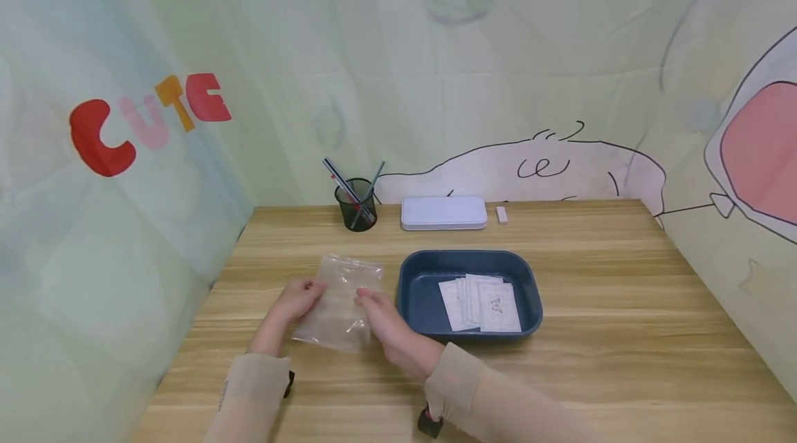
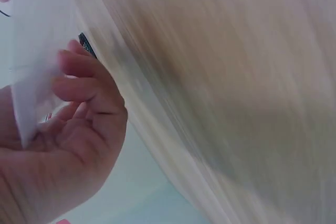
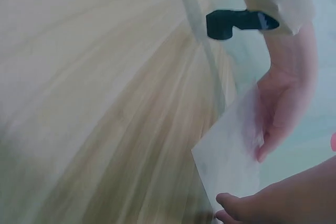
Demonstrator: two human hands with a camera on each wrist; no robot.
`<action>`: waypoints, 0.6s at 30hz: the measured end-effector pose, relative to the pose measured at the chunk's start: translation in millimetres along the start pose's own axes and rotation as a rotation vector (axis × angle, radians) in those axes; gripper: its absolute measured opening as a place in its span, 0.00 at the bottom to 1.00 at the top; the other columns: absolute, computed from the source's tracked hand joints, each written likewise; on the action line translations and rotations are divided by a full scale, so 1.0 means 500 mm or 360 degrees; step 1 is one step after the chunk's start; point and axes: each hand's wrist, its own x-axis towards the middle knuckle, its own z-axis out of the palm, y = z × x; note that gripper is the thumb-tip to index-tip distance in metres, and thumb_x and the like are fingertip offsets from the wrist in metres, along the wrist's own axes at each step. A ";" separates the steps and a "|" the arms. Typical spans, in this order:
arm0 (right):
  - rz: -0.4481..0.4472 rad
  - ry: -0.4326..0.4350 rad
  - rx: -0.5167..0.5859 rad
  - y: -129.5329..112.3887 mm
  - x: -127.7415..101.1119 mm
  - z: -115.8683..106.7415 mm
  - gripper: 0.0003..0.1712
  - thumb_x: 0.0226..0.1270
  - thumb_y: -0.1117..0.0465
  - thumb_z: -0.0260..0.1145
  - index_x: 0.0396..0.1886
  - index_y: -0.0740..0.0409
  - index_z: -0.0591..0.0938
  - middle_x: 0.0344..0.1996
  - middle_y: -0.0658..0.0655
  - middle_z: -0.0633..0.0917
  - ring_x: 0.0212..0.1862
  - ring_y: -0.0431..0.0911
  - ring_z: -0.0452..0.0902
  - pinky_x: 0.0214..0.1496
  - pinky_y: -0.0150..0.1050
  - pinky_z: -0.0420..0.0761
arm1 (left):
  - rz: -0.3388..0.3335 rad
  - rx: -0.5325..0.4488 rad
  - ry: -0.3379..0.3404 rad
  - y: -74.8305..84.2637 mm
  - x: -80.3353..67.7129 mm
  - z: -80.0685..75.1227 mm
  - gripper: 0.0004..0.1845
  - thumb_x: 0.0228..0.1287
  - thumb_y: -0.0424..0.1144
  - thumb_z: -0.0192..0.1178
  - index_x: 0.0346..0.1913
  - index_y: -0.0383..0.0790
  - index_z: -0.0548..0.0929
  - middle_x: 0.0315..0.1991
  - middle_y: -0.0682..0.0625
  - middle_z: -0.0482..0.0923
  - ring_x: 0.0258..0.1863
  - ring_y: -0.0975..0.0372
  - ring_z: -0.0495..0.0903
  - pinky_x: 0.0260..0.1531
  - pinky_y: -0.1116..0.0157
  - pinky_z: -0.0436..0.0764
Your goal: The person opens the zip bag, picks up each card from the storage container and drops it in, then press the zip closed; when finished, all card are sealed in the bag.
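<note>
In the head view, a clear plastic zip bag (image 1: 341, 311) is held between both hands over the left part of the table. My left hand (image 1: 297, 301) pinches the bag's left edge; in the left wrist view, this hand (image 2: 89, 114) has curled fingers at the film. At the bag's right side my right hand (image 1: 394, 332) grips the edge, thumb on the near face. The right wrist view shows the right hand's fingertips (image 3: 226, 203) at the bag's (image 3: 226, 156) lower corner. The right hand's other fingers are mostly hidden.
Right of the bag stands a dark blue tray (image 1: 420, 304) with several square white printed packets (image 1: 498, 308) overlapping inside. Behind are a black mesh pen cup (image 1: 358, 211) with pens, a white case (image 1: 443, 213) and a small white eraser-like block (image 1: 501, 215). Printed curtains surround the wooden table (image 1: 598, 291).
</note>
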 end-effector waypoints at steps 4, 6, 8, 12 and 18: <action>0.0025 0.0012 0.0068 -0.001 -0.002 0.003 0.28 0.66 0.58 0.57 0.62 0.70 0.72 0.63 0.64 0.71 0.66 0.61 0.60 0.66 0.56 0.60 | -0.0038 -0.0061 0.0029 0.004 0.000 0.006 0.16 0.71 0.37 0.50 0.39 0.23 0.77 0.27 0.44 0.74 0.27 0.58 0.71 0.28 0.64 0.72; 0.0037 0.0010 0.0106 -0.003 -0.001 0.001 0.29 0.66 0.58 0.56 0.62 0.71 0.71 0.63 0.65 0.70 0.66 0.61 0.59 0.66 0.56 0.60 | -0.0055 -0.0108 0.0042 0.003 0.002 0.008 0.16 0.72 0.37 0.48 0.41 0.23 0.77 0.28 0.44 0.74 0.28 0.59 0.71 0.28 0.65 0.72; 0.0059 0.0000 0.0163 -0.005 0.000 -0.001 0.29 0.68 0.58 0.55 0.63 0.73 0.69 0.63 0.66 0.70 0.65 0.61 0.61 0.66 0.55 0.62 | -0.0053 -0.0137 0.0053 0.003 0.004 0.010 0.16 0.73 0.38 0.47 0.42 0.24 0.76 0.26 0.46 0.72 0.25 0.61 0.69 0.25 0.66 0.71; 0.0120 0.0012 0.0315 -0.006 0.004 -0.004 0.26 0.68 0.60 0.54 0.60 0.75 0.70 0.48 0.62 0.76 0.49 0.52 0.72 0.59 0.49 0.69 | -0.0006 -0.0213 0.0049 0.010 0.005 0.010 0.16 0.73 0.37 0.47 0.45 0.23 0.76 0.23 0.50 0.69 0.20 0.64 0.65 0.19 0.70 0.67; 0.0220 0.0059 0.0453 -0.007 0.003 -0.002 0.23 0.65 0.59 0.56 0.54 0.71 0.69 0.45 0.62 0.71 0.48 0.53 0.67 0.57 0.48 0.69 | 0.0032 -0.0290 0.0041 0.028 -0.004 0.004 0.17 0.72 0.34 0.48 0.54 0.21 0.74 0.28 0.47 0.73 0.21 0.66 0.66 0.18 0.72 0.66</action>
